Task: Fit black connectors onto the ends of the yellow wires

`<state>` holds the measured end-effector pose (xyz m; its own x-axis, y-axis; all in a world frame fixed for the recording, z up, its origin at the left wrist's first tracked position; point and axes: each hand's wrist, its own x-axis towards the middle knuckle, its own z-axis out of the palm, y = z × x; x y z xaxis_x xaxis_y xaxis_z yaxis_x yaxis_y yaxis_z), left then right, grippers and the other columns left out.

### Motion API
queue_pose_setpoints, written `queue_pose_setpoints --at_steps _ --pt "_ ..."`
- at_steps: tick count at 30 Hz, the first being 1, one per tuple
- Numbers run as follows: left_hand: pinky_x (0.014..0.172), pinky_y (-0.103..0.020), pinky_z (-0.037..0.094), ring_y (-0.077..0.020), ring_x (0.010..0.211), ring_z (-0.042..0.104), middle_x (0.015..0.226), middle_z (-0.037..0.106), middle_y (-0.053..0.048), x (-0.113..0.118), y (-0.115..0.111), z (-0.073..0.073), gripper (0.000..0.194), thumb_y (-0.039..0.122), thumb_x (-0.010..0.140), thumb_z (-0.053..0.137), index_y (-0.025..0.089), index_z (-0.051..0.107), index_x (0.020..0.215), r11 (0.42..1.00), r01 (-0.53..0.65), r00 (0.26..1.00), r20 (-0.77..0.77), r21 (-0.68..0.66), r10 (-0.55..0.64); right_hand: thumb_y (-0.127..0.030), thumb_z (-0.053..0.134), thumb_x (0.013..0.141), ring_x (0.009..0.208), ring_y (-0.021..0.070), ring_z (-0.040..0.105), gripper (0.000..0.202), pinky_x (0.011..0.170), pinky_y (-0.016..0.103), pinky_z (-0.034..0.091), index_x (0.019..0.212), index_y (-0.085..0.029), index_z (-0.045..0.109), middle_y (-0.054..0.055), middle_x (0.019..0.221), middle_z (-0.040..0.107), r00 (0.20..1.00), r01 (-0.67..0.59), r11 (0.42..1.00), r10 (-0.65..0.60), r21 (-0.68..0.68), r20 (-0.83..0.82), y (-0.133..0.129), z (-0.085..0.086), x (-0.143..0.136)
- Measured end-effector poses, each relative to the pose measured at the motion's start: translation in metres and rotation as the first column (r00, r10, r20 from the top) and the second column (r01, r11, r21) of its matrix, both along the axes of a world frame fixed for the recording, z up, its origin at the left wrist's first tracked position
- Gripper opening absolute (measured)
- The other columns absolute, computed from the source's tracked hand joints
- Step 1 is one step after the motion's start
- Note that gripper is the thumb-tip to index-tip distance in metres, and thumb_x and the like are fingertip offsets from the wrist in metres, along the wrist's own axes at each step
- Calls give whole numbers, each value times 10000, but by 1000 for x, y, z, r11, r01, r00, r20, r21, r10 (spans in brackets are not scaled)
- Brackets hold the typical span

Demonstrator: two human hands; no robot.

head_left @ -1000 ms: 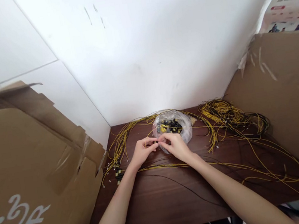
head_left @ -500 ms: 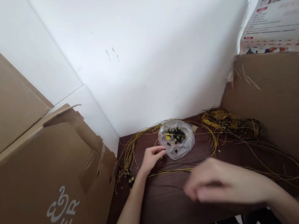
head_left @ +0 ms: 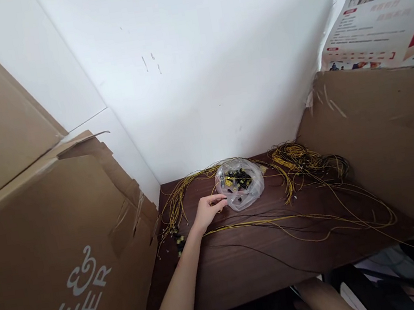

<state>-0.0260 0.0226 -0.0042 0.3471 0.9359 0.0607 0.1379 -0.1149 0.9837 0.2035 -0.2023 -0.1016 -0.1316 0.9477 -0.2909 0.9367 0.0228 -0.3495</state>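
Note:
My left hand (head_left: 209,212) is at the left edge of a clear plastic bag (head_left: 245,202). Its thumb and fingertips are pinched together around a small dark piece, too small to name, with a thin yellow wire close by. Inside the bag lie several small black and yellow connector pieces (head_left: 242,178). Below the table's front edge, low in the view, is my right hand (head_left: 316,297); its fingers are hidden in shadow. Long yellow and black wires (head_left: 241,224) stretch across the table to the right of my left wrist.
A tangled coil of yellow and black wires (head_left: 297,157) lies at the back right, another wire bundle (head_left: 182,195) at the left. More connector pieces (head_left: 180,243) sit near my left forearm. Cardboard (head_left: 64,224) (head_left: 385,137) stands on both sides, a white wall (head_left: 194,73) behind.
My right hand has moved from above the table down past its front edge. The left hand keeps its pinch beside the bag. The whole view has shifted slightly.

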Motion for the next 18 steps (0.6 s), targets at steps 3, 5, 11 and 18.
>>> queue_pose_setpoints --at_steps 3,5,11,18 --pt "598 -242 402 -113 586 510 730 667 -53 0 0 0 345 370 647 718 107 710 870 1000 0 1000 12 -2 0 -196 471 772 1006 320 588 347 839 404 478 1083 -232 621 114 1088 645 993 89 993 -95 81 70 4 -11 -4" --pt "597 -245 403 -114 577 509 702 661 -48 0 0 -1 353 373 644 720 106 709 874 1000 -3 1000 17 -3 3 -177 437 788 1004 300 590 327 843 384 472 1046 -229 632 104 1054 656 997 73 994 -74 81 15 6 -6 -7" --pt "601 -252 409 -116 574 515 680 660 -48 -1 1 -3 373 382 653 713 100 706 897 1000 -10 1000 17 3 10 -135 474 792 1002 285 589 291 863 362 445 1003 -207 662 108 1069 648 984 -175 984 176 -40 9 13 31 -30" --pt "613 -248 431 -104 582 523 733 678 -68 2 4 -6 401 368 640 724 78 696 915 1000 -1 998 56 -15 2 -202 524 854 906 318 623 204 804 376 458 885 -114 706 162 918 676 904 -404 902 419 -155 81 18 57 -41"
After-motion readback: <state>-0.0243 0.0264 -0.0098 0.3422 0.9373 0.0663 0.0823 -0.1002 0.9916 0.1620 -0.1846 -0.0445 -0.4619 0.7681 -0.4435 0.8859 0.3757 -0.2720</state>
